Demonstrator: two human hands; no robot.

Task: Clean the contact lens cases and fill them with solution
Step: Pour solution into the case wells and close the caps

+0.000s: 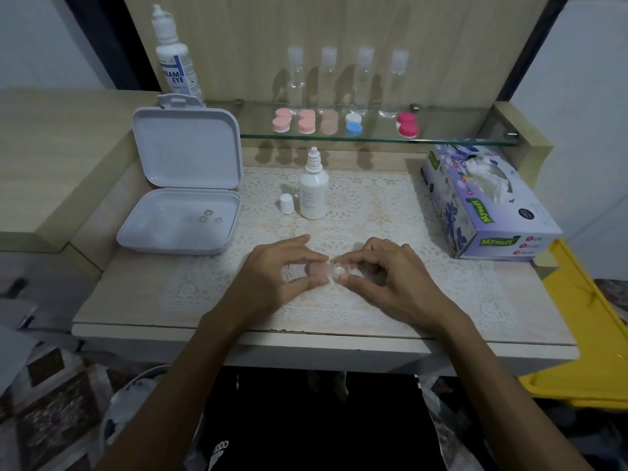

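Over the lace mat (373, 205), the left hand (272, 277) pinches a lens case (321, 270) by its pink cap while the right hand (390, 280) pinches the clear end, apparently steadying it for opening. An uncapped solution bottle (313, 190) stands just behind, within reach for filling.

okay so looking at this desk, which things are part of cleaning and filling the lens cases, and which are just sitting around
For the job:
lens case held by left hand and right hand
small solution bottle, its cap off
cases on the shelf
tissue box

Lying about:
open white box
four clear bottles
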